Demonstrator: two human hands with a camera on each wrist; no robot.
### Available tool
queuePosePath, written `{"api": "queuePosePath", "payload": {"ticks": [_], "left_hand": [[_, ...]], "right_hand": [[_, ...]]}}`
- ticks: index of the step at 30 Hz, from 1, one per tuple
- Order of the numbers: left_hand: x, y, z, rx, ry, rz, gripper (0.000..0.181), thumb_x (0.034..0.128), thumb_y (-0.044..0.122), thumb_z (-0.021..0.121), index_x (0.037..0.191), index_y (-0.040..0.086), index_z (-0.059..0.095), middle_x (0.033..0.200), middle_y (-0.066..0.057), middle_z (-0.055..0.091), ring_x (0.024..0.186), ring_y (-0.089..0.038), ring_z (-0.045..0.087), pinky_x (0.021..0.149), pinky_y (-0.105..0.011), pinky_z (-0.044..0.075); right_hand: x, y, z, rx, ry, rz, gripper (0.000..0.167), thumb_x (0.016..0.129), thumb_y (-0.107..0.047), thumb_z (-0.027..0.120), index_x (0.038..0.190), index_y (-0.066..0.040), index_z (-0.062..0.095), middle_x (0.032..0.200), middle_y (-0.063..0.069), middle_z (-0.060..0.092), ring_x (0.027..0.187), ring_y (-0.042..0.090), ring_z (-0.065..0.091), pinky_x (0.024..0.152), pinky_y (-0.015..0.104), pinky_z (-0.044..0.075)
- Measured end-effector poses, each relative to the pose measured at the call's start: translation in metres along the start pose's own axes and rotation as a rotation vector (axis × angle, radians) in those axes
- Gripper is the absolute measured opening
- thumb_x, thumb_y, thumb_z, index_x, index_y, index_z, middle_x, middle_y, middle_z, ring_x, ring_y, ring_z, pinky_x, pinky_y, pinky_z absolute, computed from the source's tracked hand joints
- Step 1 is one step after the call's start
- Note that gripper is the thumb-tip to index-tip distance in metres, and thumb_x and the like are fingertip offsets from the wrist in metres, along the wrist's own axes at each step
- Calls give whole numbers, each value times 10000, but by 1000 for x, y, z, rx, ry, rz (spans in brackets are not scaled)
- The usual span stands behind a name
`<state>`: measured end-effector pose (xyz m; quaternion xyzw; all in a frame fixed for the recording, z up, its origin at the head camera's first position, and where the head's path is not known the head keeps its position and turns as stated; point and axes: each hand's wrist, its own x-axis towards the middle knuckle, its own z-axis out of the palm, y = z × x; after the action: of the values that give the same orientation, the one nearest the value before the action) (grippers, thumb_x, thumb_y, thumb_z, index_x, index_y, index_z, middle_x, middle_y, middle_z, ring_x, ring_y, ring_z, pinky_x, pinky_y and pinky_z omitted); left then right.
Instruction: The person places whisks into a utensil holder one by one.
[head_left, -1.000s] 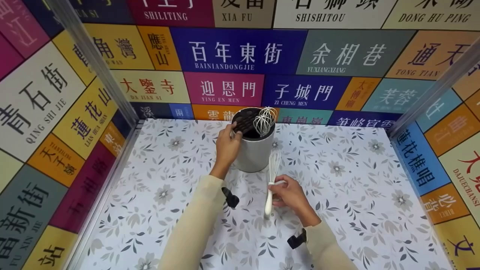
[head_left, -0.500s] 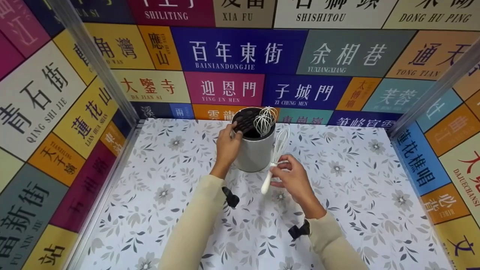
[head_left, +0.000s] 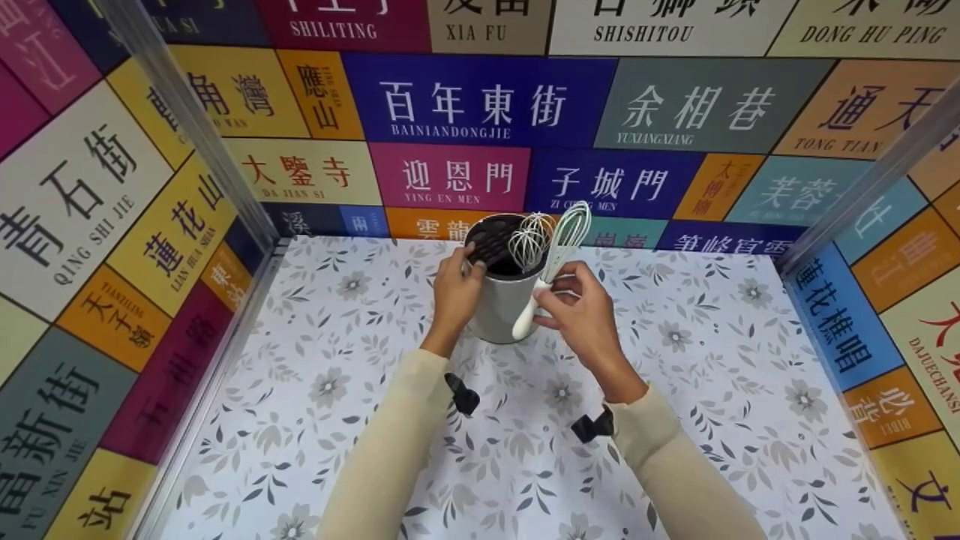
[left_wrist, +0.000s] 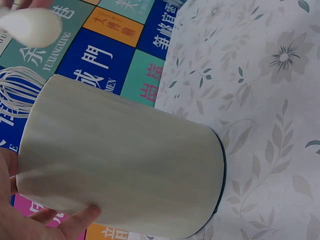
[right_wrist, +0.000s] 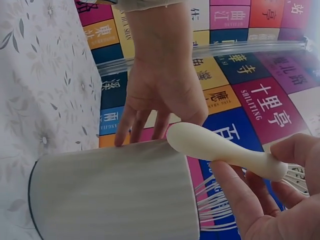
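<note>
A pale grey utensil holder [head_left: 499,311] with a dark perforated insert [head_left: 495,236] stands upright on the table. One wire whisk [head_left: 529,234] sits in it, wires up. My left hand [head_left: 456,289] grips the holder's left side near the rim; in the left wrist view its fingers [left_wrist: 82,218] lie against the wall. My right hand [head_left: 581,311] pinches a second whisk [head_left: 526,313] where the white handle [right_wrist: 215,147] meets the wires. That whisk tilts, wires up and right, its handle in front of the holder's right side in the head view. The holder's bottom inside is hidden.
A white tablecloth [head_left: 322,442] with grey flowers and leaves covers the table. Colourful sign panels [head_left: 480,101] with lettering rise behind and along both sides. Clear strips [head_left: 202,135] run up the corners, close behind the holder.
My right hand has lifted the whisk up and away from the front of the table, to the holder's right rim, tilting it rightward. My left hand and the holder have stayed put.
</note>
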<state>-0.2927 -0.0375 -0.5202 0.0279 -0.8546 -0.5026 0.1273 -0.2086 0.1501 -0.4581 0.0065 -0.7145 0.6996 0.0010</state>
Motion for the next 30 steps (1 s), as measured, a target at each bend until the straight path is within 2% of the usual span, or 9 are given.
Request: {"api": "queuePosePath", "payload": {"ticks": [7,11,14,20,25,30], "left_hand": [[1,0,0,-1,-12,-1,409,962,238,606,1356,135,647,1280,-182,634,1220,-333,588,1041,-494,436],[1,-1,1,5,-12,3,420,968,238,599,1374,138,641,1298,-178,636,1226,-335,589,1047,-494,441],[1,-1,2,8,-6,9,424,968,230,601,1377,130,641,1302,-182,642,1226,-341,595,1047,-497,447],[0,-1,0,5,-11,8,413,974,228,602,1371,126,641,1281,-188,640,1204,-340,599,1028,-505,449],[-1,-1,0,2,-13,7,409,980,227,596,1372,119,638,1279,-185,639,1190,-337,602,1006,-504,458],[-1,0,-1,-1,-15,6,409,979,221,596,1370,110,636,1271,-184,642,1165,-332,604,973,-503,459]], "right_hand": [[11,-17,8,-42,14,-92,362,918,-164,731,1221,-76,553,1101,159,650,988,264,720,772,399,620],[19,-25,14,-133,48,-170,357,912,-190,743,1207,-71,581,1071,133,681,951,234,730,750,343,620],[27,-27,19,-243,89,-261,325,910,-200,748,1177,-82,605,1029,99,704,888,201,734,704,287,610],[44,-25,29,-400,152,-433,246,913,-218,733,1112,-117,630,986,16,718,874,123,710,788,299,567],[55,-17,37,-454,170,-482,247,904,-199,746,1102,-96,641,1010,39,721,910,157,728,827,338,572],[62,-8,41,-528,170,-532,228,907,-189,743,1088,-95,641,999,39,731,914,146,735,834,323,574]]}}
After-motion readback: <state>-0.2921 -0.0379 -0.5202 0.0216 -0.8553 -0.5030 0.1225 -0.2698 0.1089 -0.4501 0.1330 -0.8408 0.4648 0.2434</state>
